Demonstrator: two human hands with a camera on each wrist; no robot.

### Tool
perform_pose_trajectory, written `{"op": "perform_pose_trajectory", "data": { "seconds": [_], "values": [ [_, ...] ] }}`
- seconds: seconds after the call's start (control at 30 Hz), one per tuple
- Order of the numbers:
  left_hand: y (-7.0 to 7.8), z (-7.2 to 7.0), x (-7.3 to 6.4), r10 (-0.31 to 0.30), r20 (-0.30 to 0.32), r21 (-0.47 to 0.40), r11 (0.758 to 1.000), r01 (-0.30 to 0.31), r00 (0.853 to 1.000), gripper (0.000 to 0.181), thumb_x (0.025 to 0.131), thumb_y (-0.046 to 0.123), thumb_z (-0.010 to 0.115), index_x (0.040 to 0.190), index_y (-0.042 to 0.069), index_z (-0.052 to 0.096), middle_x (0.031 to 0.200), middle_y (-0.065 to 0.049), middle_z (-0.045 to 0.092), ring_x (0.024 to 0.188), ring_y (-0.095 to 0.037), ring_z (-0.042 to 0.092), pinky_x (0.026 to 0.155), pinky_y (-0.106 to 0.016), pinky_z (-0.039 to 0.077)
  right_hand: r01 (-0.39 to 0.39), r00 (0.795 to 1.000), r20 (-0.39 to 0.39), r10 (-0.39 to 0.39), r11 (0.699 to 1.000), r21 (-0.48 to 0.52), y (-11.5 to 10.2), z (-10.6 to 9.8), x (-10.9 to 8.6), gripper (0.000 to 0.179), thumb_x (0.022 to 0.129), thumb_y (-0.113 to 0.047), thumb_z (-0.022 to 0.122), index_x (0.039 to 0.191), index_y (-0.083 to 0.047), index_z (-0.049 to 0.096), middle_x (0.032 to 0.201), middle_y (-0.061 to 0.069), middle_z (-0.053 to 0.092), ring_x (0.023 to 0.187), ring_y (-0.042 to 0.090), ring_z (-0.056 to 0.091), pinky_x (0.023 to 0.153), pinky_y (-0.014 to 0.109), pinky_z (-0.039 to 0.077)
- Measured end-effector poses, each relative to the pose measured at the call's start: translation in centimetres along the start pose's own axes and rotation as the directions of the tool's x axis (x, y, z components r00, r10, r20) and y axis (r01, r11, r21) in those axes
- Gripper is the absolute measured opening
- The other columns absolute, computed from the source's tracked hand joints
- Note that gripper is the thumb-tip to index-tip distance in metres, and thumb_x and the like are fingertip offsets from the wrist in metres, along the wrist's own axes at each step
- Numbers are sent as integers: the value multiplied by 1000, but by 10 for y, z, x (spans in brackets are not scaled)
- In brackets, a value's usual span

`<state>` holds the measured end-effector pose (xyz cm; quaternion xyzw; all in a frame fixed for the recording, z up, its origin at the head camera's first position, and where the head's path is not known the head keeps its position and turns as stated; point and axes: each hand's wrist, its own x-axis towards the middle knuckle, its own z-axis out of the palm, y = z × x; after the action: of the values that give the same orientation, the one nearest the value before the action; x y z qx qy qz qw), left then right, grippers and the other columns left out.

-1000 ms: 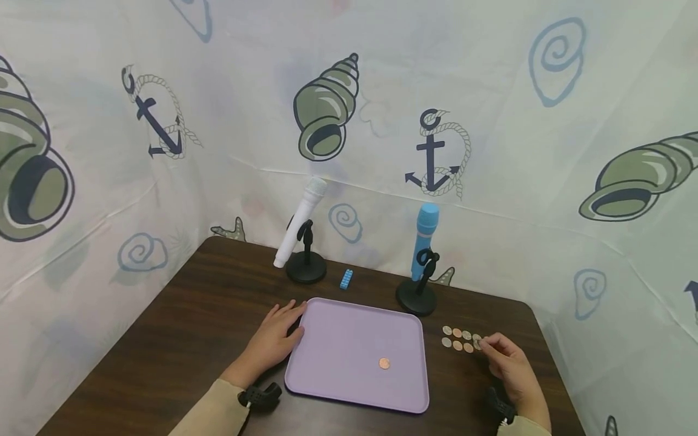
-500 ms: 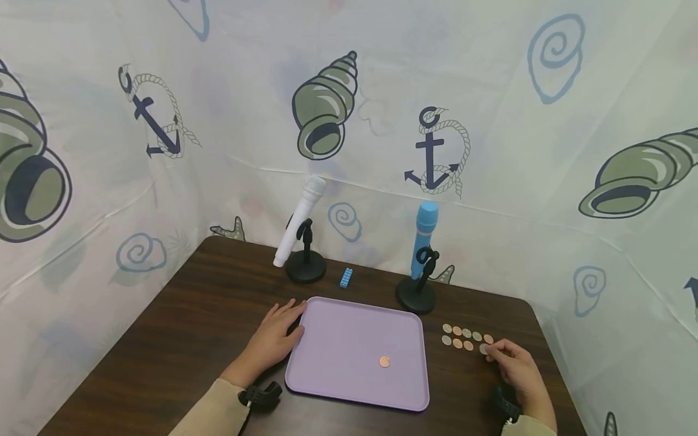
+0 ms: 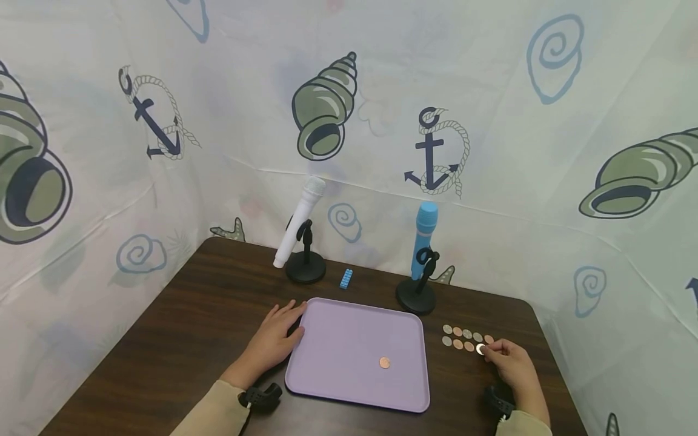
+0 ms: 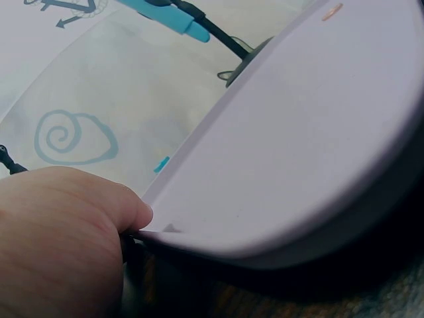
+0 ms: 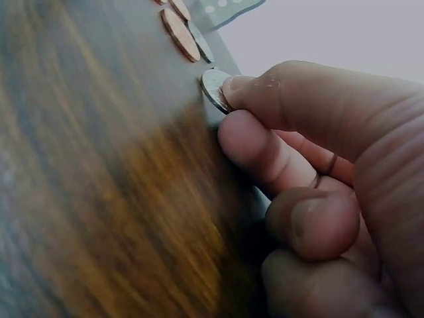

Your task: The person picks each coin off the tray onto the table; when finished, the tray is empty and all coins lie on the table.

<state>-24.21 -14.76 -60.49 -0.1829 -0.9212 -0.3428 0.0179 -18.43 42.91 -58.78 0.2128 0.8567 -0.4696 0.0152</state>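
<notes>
My right hand (image 3: 512, 363) pinches a silver coin (image 5: 213, 90) between thumb and fingertip, its other fingers curled underneath. The coin is tilted, one edge raised, at the right end of the nearer of two rows of coins. Copper coins (image 3: 469, 346) and silver coins (image 3: 447, 341) lie flat in these rows, right of a lilac tray (image 3: 349, 327). One copper coin (image 3: 384, 363) lies alone in the tray. My left hand (image 3: 272, 336) rests at the tray's left edge with fingers stretched out, the thumb (image 4: 136, 211) right at the rim.
Behind the tray, a white microphone (image 3: 300, 221) leans in a black stand (image 3: 306, 267), and a blue microphone (image 3: 424, 239) in another stand (image 3: 416, 297). A small blue studded brick (image 3: 346, 278) lies between them. A printed cloth (image 3: 371, 175) hangs around the dark wooden table (image 3: 218, 290).
My right hand shifts right and towards me with the silver coin, then slightly back left, uncovering a copper coin at the far row's end. The left hand stays still.
</notes>
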Motion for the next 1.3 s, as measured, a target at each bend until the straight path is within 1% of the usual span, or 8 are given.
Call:
{"op": "perform_pose_trajectory", "data": {
  "seconds": [0.53, 0.8, 0.87, 0.97, 1.03, 1.07, 1.13, 1.3],
  "values": [
    [-2, 4, -2, 1, -10, 7, 1000, -1, 1000, 60, 109, 29, 66, 165, 14, 50, 171, -4, 49, 165, -35, 36, 138, -64, 15, 9, 999, -49, -10, 1000, -25, 0, 6, 1, 24, 94, -23, 85, 90, -5, 70, 74, -5, 66, 58, 15, 55, 52, 31, 52],
    [-3, 4, 0, 5, -18, 3, 1000, -5, 1000, 61, 109, 27, 66, 165, 13, 49, 171, -5, 49, 165, -35, 36, 138, -64, 14, -36, 995, -89, 53, 982, 185, 1, 2, 1, 36, 105, -42, 73, 96, -8, 68, 80, -7, 69, 56, 13, 56, 49, 29, 48],
    [-3, 1, 1, 3, -28, 2, 1000, -3, 1000, 61, 108, 26, 67, 165, 13, 50, 170, -6, 50, 165, -35, 36, 138, -64, 14, -21, 989, -129, 65, 948, 318, -2, 2, 2, 35, 107, -42, 71, 100, -8, 68, 78, -8, 67, 56, 11, 56, 46, 26, 46],
    [-3, -2, 1, 0, -32, 6, 1000, 0, 999, 60, 108, 27, 67, 165, 13, 50, 170, -6, 50, 165, -35, 36, 138, -64, 14, 51, 975, -208, 78, 831, 554, -7, 3, 4, 36, 109, -40, 68, 104, -4, 67, 76, -7, 61, 56, 8, 53, 41, 24, 42],
    [-2, -2, 1, -2, -25, 8, 1000, 3, 1000, 61, 108, 27, 67, 165, 13, 50, 170, -6, 50, 165, -36, 36, 138, -65, 14, 110, 966, -249, 74, 753, 649, -12, 6, 2, 37, 109, -39, 66, 105, -2, 66, 75, -6, 58, 55, 8, 51, 40, 23, 40],
    [-2, -1, 1, -3, -19, 10, 1000, 3, 1000, 61, 108, 27, 67, 165, 13, 49, 170, -6, 50, 165, -36, 36, 138, -64, 14, 133, 965, -257, 58, 733, 667, -16, 8, 0, 38, 109, -39, 66, 105, -1, 66, 76, -6, 57, 55, 8, 50, 40, 23, 40],
    [-2, 0, 1, -4, -7, 8, 1000, 4, 1000, 61, 109, 28, 67, 165, 13, 49, 171, -6, 49, 166, -35, 35, 138, -63, 14, 162, 970, -243, 0, 746, 646, -25, 14, -6, 39, 109, -38, 65, 106, 0, 65, 77, -5, 58, 57, 8, 52, 42, 24, 43],
    [0, 2, 0, -17, 1, 5, 1000, 17, 1000, 61, 109, 29, 67, 165, 15, 49, 171, -4, 48, 166, -33, 35, 139, -62, 13, 241, 970, -61, -237, 880, 409, -65, 35, -27, 40, 110, -36, 66, 117, 3, 64, 84, 1, 61, 66, 16, 60, 51, 29, 54]
  ]
}}
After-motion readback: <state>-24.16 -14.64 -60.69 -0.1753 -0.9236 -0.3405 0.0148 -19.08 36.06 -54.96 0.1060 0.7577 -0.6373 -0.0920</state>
